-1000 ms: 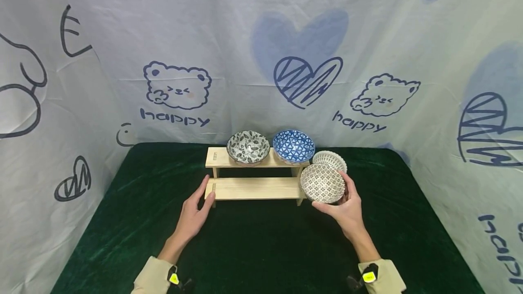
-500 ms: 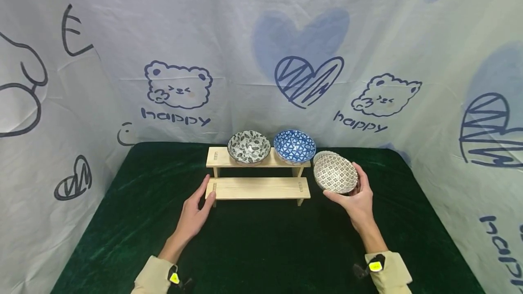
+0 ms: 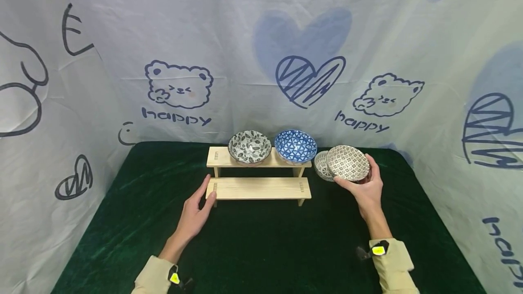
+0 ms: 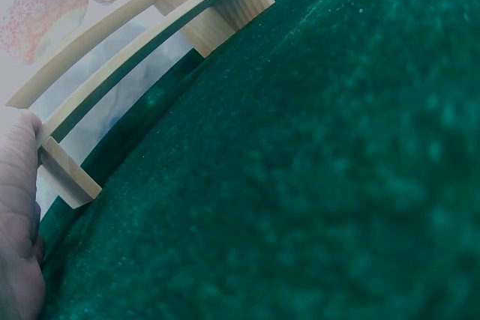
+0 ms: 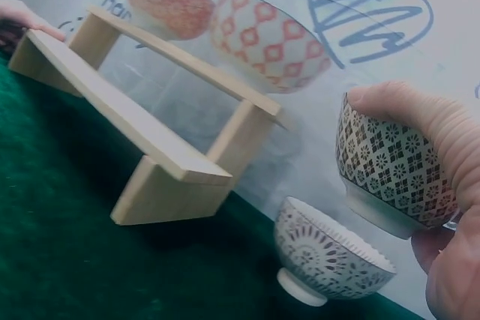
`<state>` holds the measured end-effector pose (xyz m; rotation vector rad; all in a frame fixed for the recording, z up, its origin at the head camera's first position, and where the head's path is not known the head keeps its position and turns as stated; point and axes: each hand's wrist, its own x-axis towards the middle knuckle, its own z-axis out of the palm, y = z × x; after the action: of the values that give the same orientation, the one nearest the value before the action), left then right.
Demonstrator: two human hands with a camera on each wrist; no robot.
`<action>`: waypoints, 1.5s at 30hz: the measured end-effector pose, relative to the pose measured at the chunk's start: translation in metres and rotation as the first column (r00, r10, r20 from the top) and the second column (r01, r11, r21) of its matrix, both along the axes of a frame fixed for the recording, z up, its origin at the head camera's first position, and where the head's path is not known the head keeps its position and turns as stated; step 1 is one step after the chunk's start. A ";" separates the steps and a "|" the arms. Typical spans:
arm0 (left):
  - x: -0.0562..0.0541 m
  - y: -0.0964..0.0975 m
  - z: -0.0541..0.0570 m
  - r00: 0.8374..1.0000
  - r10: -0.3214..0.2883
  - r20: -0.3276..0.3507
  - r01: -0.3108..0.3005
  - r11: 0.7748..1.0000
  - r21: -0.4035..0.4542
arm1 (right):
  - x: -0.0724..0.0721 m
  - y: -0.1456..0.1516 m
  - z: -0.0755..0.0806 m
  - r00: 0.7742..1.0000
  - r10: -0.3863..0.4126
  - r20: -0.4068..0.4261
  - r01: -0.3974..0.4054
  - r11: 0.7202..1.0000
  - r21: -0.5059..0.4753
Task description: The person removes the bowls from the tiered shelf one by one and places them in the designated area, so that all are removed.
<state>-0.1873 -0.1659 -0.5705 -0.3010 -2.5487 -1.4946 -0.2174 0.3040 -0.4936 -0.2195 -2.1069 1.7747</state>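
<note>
right of the wooden stand (image 3: 257, 188), our right hand (image 3: 370, 193) grips the lattice-patterned bowl (image 3: 348, 163) between thumb and fingers.

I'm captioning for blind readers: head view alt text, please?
A right hand holds a brown patterned bowl, partly hiding a pale bowl, beside a wooden stand. A left hand touches its lower shelf; its upper shelf bears a floral bowl and blue bowl.

On the backdrop cloth (image 3: 237, 35), "happy" (image 3: 175, 117) reads twice on the far side, again, cut off, at right; "E" (image 3: 63, 31) at left.
</note>
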 end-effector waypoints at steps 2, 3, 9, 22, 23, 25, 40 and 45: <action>0.000 0.000 0.001 1.000 0.002 0.002 -0.002 1.000 0.000 | -0.005 0.003 0.001 1.000 -0.011 0.001 0.011 1.000 0.006; 0.000 0.000 0.002 1.000 0.003 0.003 -0.003 1.000 0.003 | -0.008 0.004 0.001 1.000 -0.017 -0.001 0.017 1.000 0.008; -0.002 0.000 0.001 1.000 0.000 -0.005 0.000 1.000 -0.007 | -0.017 0.014 0.002 0.999 -0.040 -0.010 0.040 0.999 -0.032; -0.003 0.001 0.001 1.000 -0.008 -0.020 0.008 1.000 -0.009 | -0.021 0.033 -0.011 0.992 -0.122 0.010 0.123 0.987 -0.106; -0.003 0.001 0.001 1.000 -0.011 -0.019 0.011 1.000 -0.009 | -0.021 0.035 -0.013 0.991 -0.133 0.011 0.133 0.985 -0.109; -0.002 0.002 0.001 1.000 -0.013 -0.012 0.013 1.000 -0.012 | -0.020 0.040 -0.017 0.989 -0.149 0.011 0.150 0.981 -0.127; -0.001 -0.001 -0.001 1.000 0.006 -0.002 -0.006 1.000 -0.017 | -0.028 0.058 -0.035 0.972 -0.228 0.049 0.232 0.964 -0.126; 0.000 -0.002 -0.001 1.000 0.006 -0.005 -0.007 1.000 -0.018 | -0.033 0.062 -0.051 0.969 -0.237 0.063 0.244 0.959 -0.142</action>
<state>-0.1876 -0.1676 -0.5714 -0.2980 -2.5582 -1.4681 -0.2504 0.3657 -0.5445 -0.5378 -1.8847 1.7936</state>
